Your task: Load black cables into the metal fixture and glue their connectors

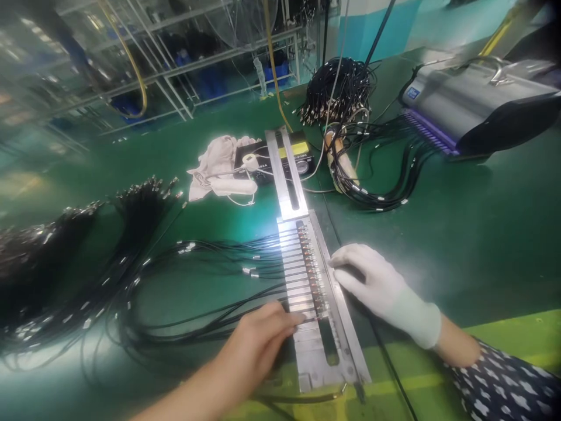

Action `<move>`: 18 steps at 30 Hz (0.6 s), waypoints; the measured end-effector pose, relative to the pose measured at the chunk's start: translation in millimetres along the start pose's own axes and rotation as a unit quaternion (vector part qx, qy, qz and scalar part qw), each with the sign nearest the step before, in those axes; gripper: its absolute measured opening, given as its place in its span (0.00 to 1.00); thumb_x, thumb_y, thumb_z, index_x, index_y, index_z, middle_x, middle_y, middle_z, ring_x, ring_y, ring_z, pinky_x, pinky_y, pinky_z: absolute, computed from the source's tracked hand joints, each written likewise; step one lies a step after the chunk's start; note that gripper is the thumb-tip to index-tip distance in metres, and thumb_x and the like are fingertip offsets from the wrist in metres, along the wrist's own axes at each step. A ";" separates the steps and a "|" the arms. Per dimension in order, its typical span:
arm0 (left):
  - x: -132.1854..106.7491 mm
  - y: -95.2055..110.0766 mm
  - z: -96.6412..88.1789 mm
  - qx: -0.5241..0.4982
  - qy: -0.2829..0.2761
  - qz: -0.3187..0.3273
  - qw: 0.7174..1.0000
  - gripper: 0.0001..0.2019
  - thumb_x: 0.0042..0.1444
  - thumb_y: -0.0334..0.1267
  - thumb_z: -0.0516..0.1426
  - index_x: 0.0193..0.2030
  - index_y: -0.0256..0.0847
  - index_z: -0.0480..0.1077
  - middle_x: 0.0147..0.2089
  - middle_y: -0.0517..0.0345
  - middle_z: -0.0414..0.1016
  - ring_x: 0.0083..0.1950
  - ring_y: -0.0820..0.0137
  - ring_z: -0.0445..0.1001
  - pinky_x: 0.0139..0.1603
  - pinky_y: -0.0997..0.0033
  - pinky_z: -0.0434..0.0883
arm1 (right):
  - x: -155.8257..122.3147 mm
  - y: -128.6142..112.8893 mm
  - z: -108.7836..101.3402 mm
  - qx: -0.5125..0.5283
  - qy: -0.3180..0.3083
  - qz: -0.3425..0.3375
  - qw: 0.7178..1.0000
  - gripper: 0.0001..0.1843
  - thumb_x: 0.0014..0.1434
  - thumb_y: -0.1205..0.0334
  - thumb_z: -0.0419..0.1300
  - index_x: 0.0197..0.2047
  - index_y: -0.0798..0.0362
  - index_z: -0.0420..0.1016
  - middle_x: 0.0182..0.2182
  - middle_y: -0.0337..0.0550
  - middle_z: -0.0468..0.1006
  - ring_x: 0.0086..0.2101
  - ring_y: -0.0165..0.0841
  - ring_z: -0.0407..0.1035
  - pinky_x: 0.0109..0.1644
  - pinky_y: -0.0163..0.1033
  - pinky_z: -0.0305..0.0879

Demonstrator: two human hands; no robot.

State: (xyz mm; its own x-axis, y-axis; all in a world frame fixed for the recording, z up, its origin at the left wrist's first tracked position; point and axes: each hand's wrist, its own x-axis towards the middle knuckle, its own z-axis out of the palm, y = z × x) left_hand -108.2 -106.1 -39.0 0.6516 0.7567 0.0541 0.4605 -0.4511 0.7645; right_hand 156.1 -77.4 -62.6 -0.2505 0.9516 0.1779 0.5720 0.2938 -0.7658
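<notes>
A metal fixture (pixel 307 351) with a row of slots lies on the green bench, and black cables (pixel 263 266) enter it from the left. Their stripped ends sit side by side over a long opening. My bare left hand (pixel 263 333) pinches a black cable at a slot near the row's lower end; most of that cable is hidden by the fingers. On the fixture's right edge rests my right hand (pixel 372 280) in a white glove, thumb and forefinger against the metal rail, with a gap between them.
Bundles of black cables (pixel 140 216) lie at left. Behind the fixture are a black control box (pixel 267 169) and a pale cloth (pixel 214 158). At the back right, a grey machine (pixel 464 99) glows purple above more cables. A coiled cable bundle (pixel 337 88) stands nearby.
</notes>
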 end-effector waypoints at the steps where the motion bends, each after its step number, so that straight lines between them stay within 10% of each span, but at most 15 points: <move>1: 2.1 1.1 -0.7 0.005 -0.009 0.004 1.000 0.15 0.67 0.29 0.49 0.52 0.39 0.75 0.34 0.56 0.71 0.34 0.74 0.71 0.34 0.80 0.68 | 0.3 0.2 -0.1 0.002 -0.002 0.001 1.000 0.07 0.66 0.61 0.54 0.41 0.48 0.74 0.41 0.45 0.78 0.45 0.42 0.70 0.50 0.53 0.68; 18: 7.4 -0.8 5.4 0.035 -0.027 0.034 0.998 0.12 0.66 0.26 0.49 0.49 0.38 0.70 0.38 0.53 0.73 0.37 0.73 0.72 0.37 0.78 0.70 | 2.6 0.6 -1.9 0.012 -0.012 0.003 1.000 0.05 0.67 0.62 0.55 0.41 0.47 0.73 0.40 0.41 0.77 0.43 0.40 0.69 0.49 0.50 0.65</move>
State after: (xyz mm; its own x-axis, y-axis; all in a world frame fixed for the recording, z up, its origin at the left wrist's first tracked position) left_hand -100.5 -102.7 -42.7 0.7138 0.6970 0.0688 0.4530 -0.5343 0.7137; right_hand 157.2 -74.5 -61.4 -0.2664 0.9506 0.1593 0.5543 0.2863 -0.7815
